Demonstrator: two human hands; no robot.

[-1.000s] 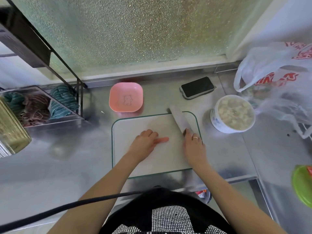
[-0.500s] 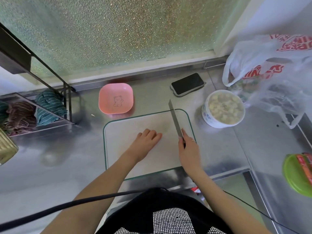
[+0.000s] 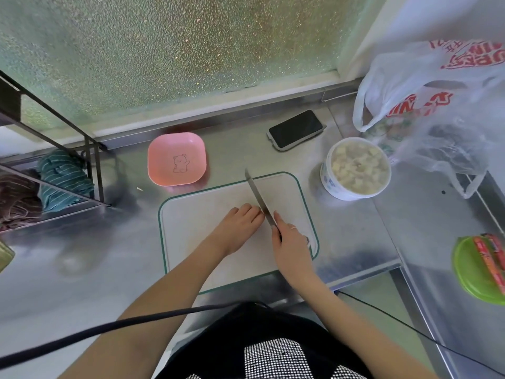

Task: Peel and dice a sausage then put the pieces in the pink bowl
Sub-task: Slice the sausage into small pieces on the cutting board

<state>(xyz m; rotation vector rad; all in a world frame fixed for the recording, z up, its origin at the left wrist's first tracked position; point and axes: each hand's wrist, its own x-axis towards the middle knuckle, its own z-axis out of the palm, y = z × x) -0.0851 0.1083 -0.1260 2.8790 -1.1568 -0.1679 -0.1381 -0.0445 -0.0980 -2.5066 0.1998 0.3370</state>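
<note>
Head view, looking down on my steel worktop (image 3: 355,242). My judgement: dicing is about to begin or has only just begun. No cut pieces show on the cutting board (image 3: 207,214), and the pink bowl (image 3: 176,158), just beyond the board at eleven o'clock, holds nothing. Slicing, dicing and moving the pieces all remain.

My left hand (image 3: 239,228) lies curled, palm down, mid-board, its grip pressed over something. The sausage is presumably beneath it, but it is hidden, so I cannot tell whether it is peeled. My right hand (image 3: 291,246) is closed round the handle of the knife (image 3: 259,198), forefinger along the spine. The blade points to eleven o'clock, edge just beside my left fingertips (image 3: 252,209).
</note>
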